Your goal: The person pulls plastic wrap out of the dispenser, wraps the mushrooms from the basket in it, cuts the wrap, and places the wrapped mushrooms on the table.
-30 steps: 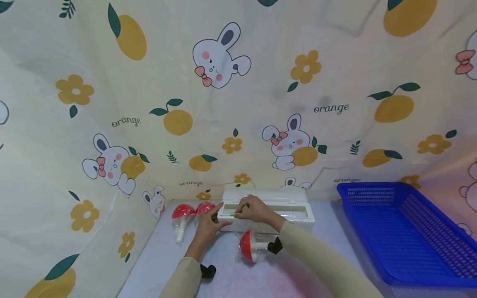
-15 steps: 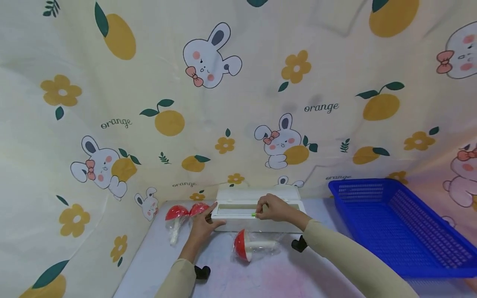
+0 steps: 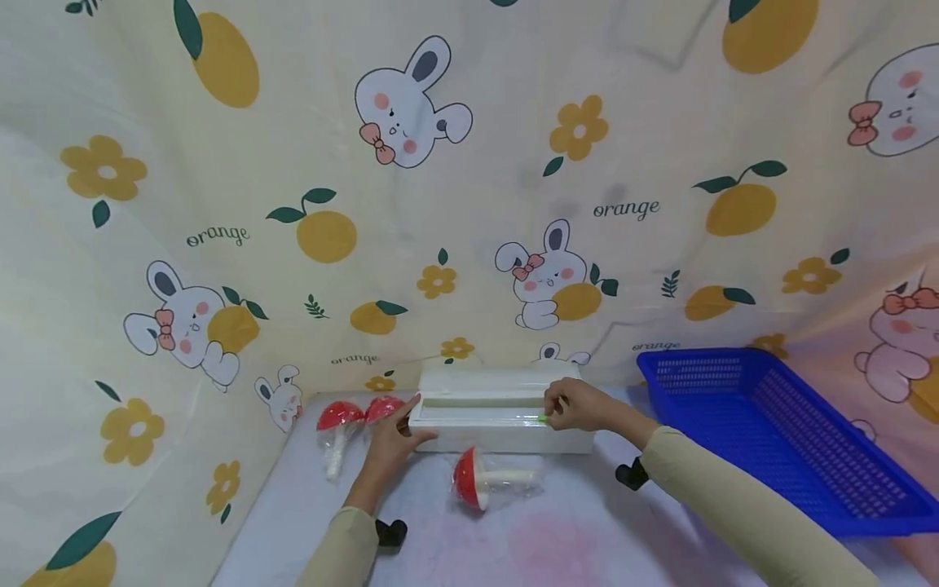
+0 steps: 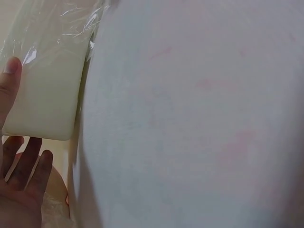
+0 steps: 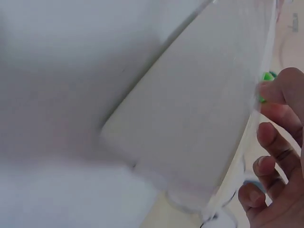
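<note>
A white cling film dispenser [image 3: 506,441] stands at the back of the table, its lid [image 3: 491,379] raised. My left hand [image 3: 389,444] grips its left end, thumb on the front face and fingers at the end wall. Clear film [image 4: 71,21] hangs over the front in the left wrist view. Near the right end, my right hand [image 3: 583,405] pinches a small green slide cutter [image 5: 268,76] on the front rim, with the other fingers loosely bent. Before the dispenser lies a red-capped toy mushroom [image 3: 469,479] with a white stem, wrapped in clear plastic.
Two more red-capped mushrooms stand out at the back left: one wrapped mushroom [image 3: 340,420] in full view, another mushroom [image 3: 383,406] partly behind my left hand. A large blue plastic basket [image 3: 704,456] occupies the right side. A rabbit-and-orange print sheet [image 3: 455,204] hangs behind the table.
My right hand has slid the green cutter rightward along the dispenser's rim, from near the left end to near the right end. My left hand stays at the left end. The head view has shifted slightly.
</note>
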`<act>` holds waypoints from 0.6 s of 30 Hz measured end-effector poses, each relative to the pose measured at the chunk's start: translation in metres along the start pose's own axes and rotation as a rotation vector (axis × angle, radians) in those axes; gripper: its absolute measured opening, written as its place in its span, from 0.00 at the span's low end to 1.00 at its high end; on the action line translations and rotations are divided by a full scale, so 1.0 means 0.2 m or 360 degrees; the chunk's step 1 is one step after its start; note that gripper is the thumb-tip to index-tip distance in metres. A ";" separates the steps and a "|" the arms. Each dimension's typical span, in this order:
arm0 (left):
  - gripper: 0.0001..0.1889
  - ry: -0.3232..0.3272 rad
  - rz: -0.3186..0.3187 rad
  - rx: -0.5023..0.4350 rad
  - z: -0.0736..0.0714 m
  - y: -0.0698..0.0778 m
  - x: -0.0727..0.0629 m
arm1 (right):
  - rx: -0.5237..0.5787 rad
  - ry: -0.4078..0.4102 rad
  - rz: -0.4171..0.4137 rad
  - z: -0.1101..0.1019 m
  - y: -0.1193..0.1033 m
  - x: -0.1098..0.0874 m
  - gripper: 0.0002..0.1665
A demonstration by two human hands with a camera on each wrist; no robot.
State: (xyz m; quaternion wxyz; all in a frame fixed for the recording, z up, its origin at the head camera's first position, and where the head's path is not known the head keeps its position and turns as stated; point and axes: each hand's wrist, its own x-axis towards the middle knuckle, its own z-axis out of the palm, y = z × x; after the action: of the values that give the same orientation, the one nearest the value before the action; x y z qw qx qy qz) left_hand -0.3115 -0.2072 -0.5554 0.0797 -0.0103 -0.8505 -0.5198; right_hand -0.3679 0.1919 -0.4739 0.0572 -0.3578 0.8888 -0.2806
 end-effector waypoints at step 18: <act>0.47 -0.0011 -0.0031 0.0045 -0.01 0.01 0.01 | 0.0091 0.0050 -0.0171 -0.12 0.19 -0.21 0.12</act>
State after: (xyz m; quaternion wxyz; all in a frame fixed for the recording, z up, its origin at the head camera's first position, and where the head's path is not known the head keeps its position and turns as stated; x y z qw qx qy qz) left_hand -0.3128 -0.2088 -0.5528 0.0720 -0.0026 -0.8581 -0.5084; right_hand -0.3671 0.2533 -0.4797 0.0385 -0.3987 0.8607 -0.3143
